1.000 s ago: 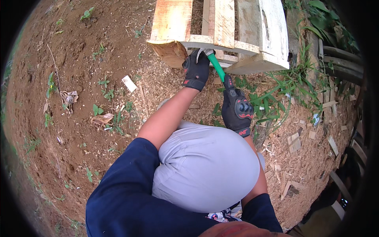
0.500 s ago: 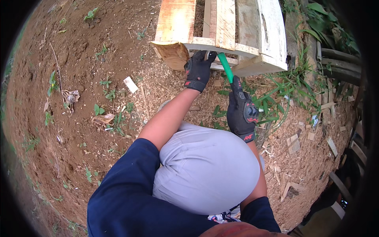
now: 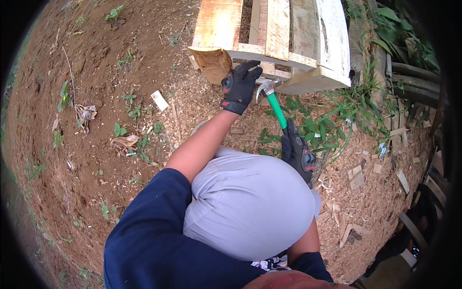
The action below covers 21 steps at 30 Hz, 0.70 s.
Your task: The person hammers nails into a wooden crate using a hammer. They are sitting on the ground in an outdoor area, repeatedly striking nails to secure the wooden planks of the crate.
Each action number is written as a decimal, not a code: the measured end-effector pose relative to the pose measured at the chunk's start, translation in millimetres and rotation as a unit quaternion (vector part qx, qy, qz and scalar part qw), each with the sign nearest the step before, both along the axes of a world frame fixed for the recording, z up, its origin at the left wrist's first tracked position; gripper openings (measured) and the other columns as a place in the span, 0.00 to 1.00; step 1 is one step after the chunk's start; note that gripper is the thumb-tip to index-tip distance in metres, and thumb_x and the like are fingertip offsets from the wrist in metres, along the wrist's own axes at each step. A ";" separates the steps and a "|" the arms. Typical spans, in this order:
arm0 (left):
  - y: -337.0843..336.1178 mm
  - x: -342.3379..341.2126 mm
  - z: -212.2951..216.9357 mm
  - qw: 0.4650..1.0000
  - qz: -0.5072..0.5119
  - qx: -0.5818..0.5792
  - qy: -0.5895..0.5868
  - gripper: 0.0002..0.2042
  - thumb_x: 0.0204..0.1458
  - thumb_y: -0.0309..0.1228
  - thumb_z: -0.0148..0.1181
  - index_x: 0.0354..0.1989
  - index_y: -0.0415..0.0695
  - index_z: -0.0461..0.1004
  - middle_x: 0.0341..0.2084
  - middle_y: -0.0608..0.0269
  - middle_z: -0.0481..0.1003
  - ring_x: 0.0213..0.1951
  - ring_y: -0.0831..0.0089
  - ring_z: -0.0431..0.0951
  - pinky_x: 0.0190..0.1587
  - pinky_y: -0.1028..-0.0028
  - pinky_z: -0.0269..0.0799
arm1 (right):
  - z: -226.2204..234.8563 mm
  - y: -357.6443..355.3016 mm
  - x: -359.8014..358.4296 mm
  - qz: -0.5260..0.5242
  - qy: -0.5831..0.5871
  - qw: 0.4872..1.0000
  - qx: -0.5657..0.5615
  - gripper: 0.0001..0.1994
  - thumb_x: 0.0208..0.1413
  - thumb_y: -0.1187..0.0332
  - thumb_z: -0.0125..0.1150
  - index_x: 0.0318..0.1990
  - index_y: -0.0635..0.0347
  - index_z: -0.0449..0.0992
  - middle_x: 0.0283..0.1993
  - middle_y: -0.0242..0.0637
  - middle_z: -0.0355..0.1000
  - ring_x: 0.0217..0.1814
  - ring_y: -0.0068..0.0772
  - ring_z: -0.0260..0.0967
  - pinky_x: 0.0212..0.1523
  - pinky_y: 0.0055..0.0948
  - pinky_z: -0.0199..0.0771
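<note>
Wooden crate [image 3: 277, 33] fills the upper middle of the frame, cut off by the top edge. Slats run up-down with gaps between; left one is orange-tinted, right side pale. Sits on brown ground [image 3: 96, 159], which is strewn with shavings around the middle.

Grey-trousered leg [image 3: 250, 202], knee up, takes lower centre. Navy sleeve [image 3: 149, 216] at lower left, left forearm running up from it. Green weeds [image 3: 315, 125] right of centre, below the crate.

Right hand [image 3: 298, 154], black glove with red trim, right of centre: clamped on the hammer grip, one digit laid along it, other fingers hidden. Left hand [image 3: 240, 86], matching glove, at the crate's lower edge: two digits visibly apart, rest curled out of sight. Can't tell if they pinch anything.

Hammer [image 3: 276, 108]: green handle, metal claw head up, just below the crate edge and right of the left hand. Can't tell if the head touches wood.

Brown wood block [image 3: 211, 65] at the crate's lower left corner. Offcut [image 3: 356, 177] at right. Small pale card [image 3: 159, 100] on the soil, left of centre.
</note>
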<state>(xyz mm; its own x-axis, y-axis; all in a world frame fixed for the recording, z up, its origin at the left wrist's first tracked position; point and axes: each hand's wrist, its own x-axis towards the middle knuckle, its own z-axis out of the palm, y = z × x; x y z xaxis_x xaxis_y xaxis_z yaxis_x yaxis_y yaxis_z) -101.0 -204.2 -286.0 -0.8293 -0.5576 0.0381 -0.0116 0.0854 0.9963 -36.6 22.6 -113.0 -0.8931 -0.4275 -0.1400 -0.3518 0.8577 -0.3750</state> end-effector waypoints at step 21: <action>1.0 -2.8 24.2 0.997 0.048 -0.036 -0.058 0.10 0.65 0.29 0.60 0.48 0.42 0.83 0.39 0.50 0.84 0.42 0.50 0.84 0.46 0.57 0.76 | -29.6 -35.7 -56.6 0.079 0.100 0.988 0.087 0.28 0.69 0.64 0.59 0.75 0.32 0.69 0.39 0.46 0.80 0.33 0.49 0.79 0.31 0.48 0.76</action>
